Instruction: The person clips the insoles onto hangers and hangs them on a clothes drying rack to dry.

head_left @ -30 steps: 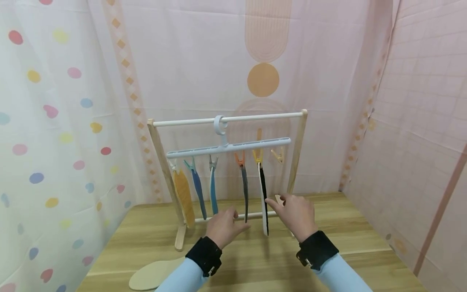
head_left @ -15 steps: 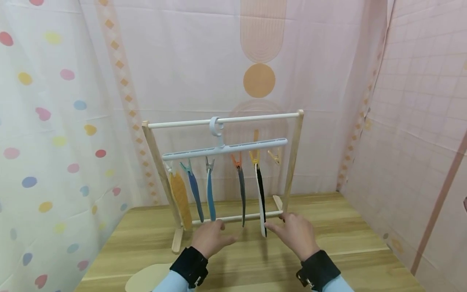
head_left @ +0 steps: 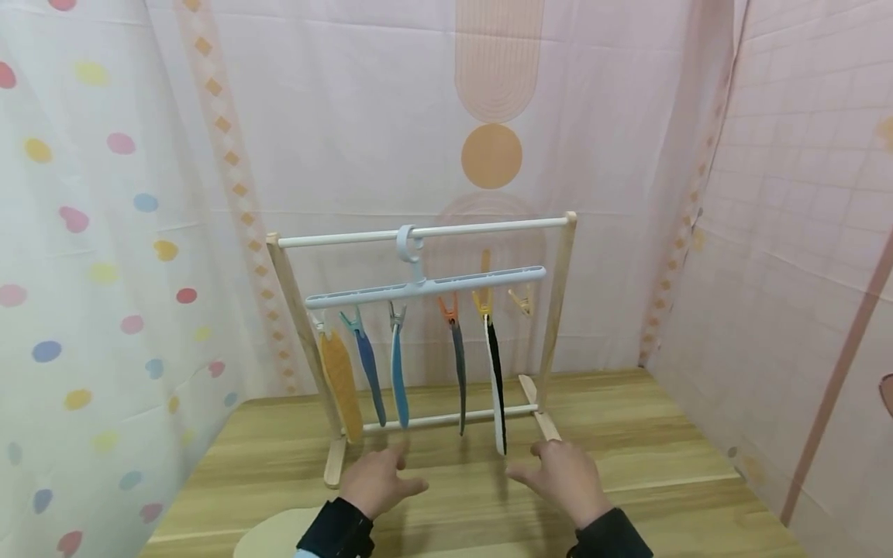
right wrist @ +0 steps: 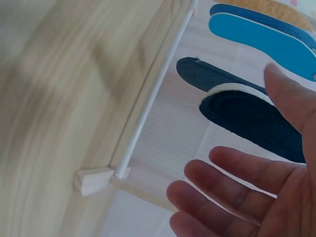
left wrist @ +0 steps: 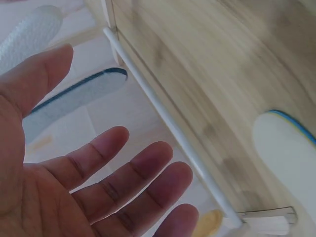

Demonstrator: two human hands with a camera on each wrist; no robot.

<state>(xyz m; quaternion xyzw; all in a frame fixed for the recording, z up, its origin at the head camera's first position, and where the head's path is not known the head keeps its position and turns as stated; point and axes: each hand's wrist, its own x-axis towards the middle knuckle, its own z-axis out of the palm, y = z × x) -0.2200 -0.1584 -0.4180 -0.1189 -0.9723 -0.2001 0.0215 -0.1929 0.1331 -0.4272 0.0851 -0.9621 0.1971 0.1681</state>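
Observation:
Insoles hang from clips on a pale blue hanger (head_left: pixel 474 280): orange (head_left: pixel 340 391), dark blue (head_left: pixel 370 380), light blue (head_left: pixel 399 384), grey (head_left: pixel 460 380), and black with white (head_left: pixel 496 387). My left hand (head_left: pixel 379 480) is in front of the rack's lower left, fingers apart and holding nothing. Below the black-and-white insole, slightly right, is my right hand (head_left: pixel 561 482), its fingers loosely spread around nothing. Both wrist views show bare palms. A cream insole (head_left: pixel 274 535) lies flat beside my left wrist, partly cut off by the frame; a blue edge shows in the left wrist view.
The hanger hooks over the top rod (head_left: pixel 328 239) of a wooden rack (head_left: pixel 556 310) standing on the wood-grain table (head_left: pixel 670 449). At the hanger's right end, a pale yellow clip (head_left: pixel 522 301) holds no insole. Patterned curtains (head_left: pixel 335 116) surround the table.
Both hands have drawn back toward me, away from the hanging insoles, the left one also moving leftward. The camera view has shifted slightly. The insoles still hang in the same order.

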